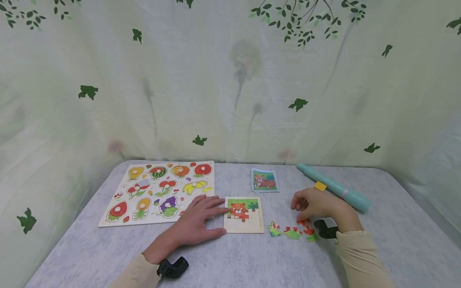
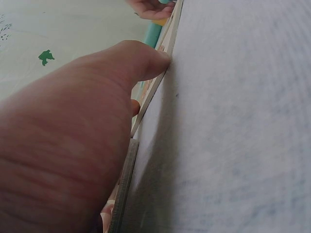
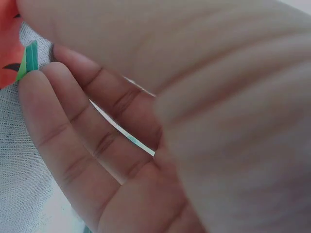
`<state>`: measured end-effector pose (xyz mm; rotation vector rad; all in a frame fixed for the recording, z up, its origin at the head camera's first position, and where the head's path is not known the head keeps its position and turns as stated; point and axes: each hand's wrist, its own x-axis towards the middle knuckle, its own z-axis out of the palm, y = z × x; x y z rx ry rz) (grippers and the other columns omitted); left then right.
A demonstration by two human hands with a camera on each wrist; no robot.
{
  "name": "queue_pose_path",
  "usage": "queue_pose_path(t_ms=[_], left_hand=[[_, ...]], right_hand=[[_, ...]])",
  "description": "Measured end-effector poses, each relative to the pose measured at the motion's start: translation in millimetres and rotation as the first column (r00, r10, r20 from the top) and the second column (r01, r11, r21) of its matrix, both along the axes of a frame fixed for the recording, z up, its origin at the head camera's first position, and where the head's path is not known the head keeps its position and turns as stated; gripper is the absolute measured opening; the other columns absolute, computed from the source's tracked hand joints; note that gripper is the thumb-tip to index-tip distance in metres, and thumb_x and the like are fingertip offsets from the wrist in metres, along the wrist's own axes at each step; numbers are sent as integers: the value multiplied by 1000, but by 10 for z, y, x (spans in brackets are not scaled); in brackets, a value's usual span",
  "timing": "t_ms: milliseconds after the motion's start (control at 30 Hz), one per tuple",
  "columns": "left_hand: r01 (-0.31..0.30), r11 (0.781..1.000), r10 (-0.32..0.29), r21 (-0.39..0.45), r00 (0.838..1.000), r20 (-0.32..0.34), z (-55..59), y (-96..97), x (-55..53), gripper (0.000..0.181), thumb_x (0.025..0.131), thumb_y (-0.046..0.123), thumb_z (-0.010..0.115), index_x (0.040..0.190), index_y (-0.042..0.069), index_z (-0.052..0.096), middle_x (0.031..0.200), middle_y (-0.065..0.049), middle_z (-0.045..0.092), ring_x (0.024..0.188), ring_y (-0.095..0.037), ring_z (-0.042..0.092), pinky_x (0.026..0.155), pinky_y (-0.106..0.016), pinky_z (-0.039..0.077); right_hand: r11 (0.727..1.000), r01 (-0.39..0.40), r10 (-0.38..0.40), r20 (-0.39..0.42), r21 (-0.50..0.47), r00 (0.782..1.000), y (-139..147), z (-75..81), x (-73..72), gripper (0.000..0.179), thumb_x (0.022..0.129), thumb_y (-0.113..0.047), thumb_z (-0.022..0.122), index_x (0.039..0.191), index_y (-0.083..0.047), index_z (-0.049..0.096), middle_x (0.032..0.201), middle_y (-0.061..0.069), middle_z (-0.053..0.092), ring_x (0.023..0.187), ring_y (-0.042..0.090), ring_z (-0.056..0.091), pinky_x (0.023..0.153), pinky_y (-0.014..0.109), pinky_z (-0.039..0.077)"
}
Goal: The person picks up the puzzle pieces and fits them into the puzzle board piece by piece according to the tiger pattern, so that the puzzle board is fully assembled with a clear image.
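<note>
A small square wooden puzzle board (image 1: 243, 226) lies mid-table, partly filled with an orange animal face on green. My left hand (image 1: 196, 220) spreads beside it, index fingertip at the picture and thumb (image 2: 150, 63) against the board's edge. Loose jigsaw pieces (image 1: 293, 233), red and green, lie to the right of the board. Over them, my right hand (image 1: 317, 206) has bent fingers, thumb low by a red piece (image 1: 304, 221). In the right wrist view, a red piece (image 3: 7, 43) and a green edge (image 3: 30, 58) show near the fingertips; whether they are pinched is unclear.
A large fruit puzzle board (image 1: 155, 205) lies at the left, partly under my left hand. A picture card (image 1: 264, 181) sits behind the small board. The teal tube (image 1: 335, 188) lies behind my right hand, beside a yellow square (image 1: 319, 186). A printed curtain hangs at the back.
</note>
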<state>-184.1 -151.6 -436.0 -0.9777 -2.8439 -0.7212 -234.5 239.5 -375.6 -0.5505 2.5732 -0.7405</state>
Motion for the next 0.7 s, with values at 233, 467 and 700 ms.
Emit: queue_pose_path(t_ms=[233, 467, 700], left_hand=[[0, 1000, 0, 2, 1000, -5, -4, 1, 2, 57, 90, 49, 75, 142, 28, 64, 155, -2, 53, 148, -25, 41, 124, -56, 23], [0, 1000, 0, 5, 1000, -8, -10, 3, -1, 57, 90, 48, 75, 142, 28, 65, 155, -3, 53, 148, -25, 42, 123, -56, 23], [-2, 1000, 2, 4, 1000, -1, -16, 0, -1, 57, 90, 48, 74, 142, 28, 64, 155, -2, 52, 148, -25, 41, 124, -56, 23]], right_hand=[[1000, 29, -29, 13, -12, 999, 0, 7, 12, 24, 80, -11, 88, 92, -8, 67, 82, 1, 61, 79, 17, 57, 69, 29, 51], [999, 43, -43, 10, 0, 999, 1, 22, 21, 23, 81, -13, 88, 91, -9, 67, 83, 2, 61, 78, 18, 57, 68, 32, 52], [999, 43, -43, 17, 12, 999, 0, 14, 21, 20, 82, -14, 87, 88, -10, 69, 78, 2, 61, 73, 17, 56, 66, 32, 51]])
